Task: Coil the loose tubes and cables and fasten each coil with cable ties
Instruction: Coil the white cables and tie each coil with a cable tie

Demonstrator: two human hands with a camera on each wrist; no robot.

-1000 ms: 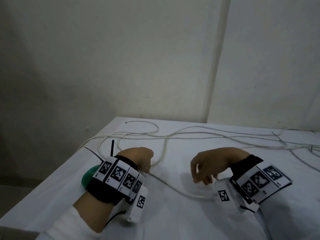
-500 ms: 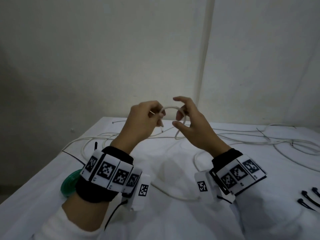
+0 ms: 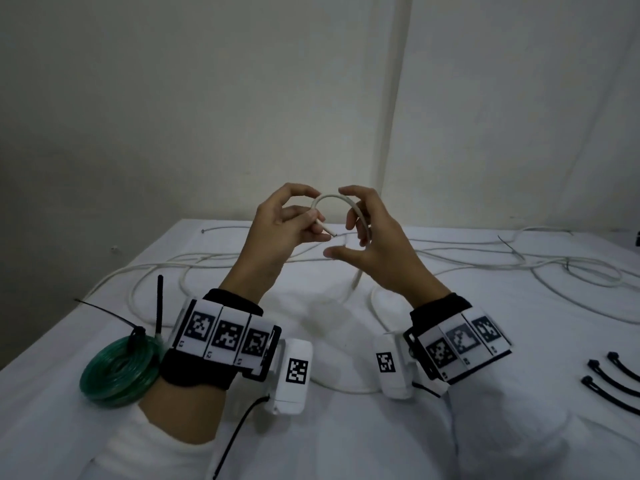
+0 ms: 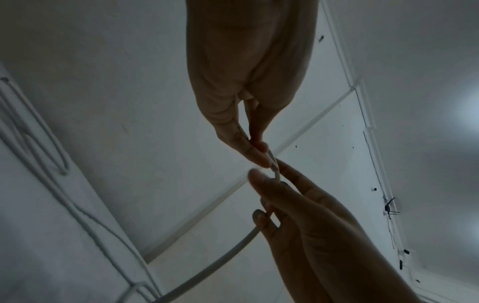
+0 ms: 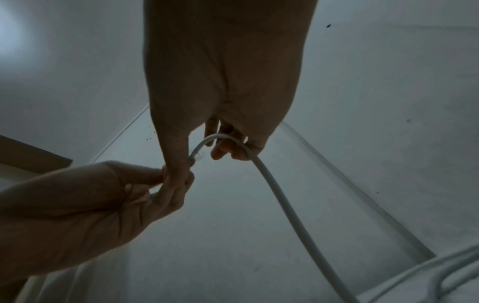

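Note:
A loose white cable [image 3: 332, 197] rises off the table and arches between my two raised hands. My left hand [image 3: 310, 221] pinches the cable's cut end between thumb and fingers; in the left wrist view the left hand [image 4: 259, 155] pinches that tip. My right hand [image 3: 356, 221] curls its fingers round the cable just past the arch, thumb stretched out below. In the right wrist view the cable [image 5: 279, 194] bends over the right hand's fingers [image 5: 228, 147] and drops toward the table.
A green tube coil [image 3: 119, 370] with black ties sticking out of it lies at the near left. Three loose black cable ties [image 3: 613, 379] lie at the near right. More white cable [image 3: 485, 261] sprawls over the far side of the white table [image 3: 346, 445].
Both hands have lifted from the table with the white cable's end. They have bent it into a small arch held up between them.

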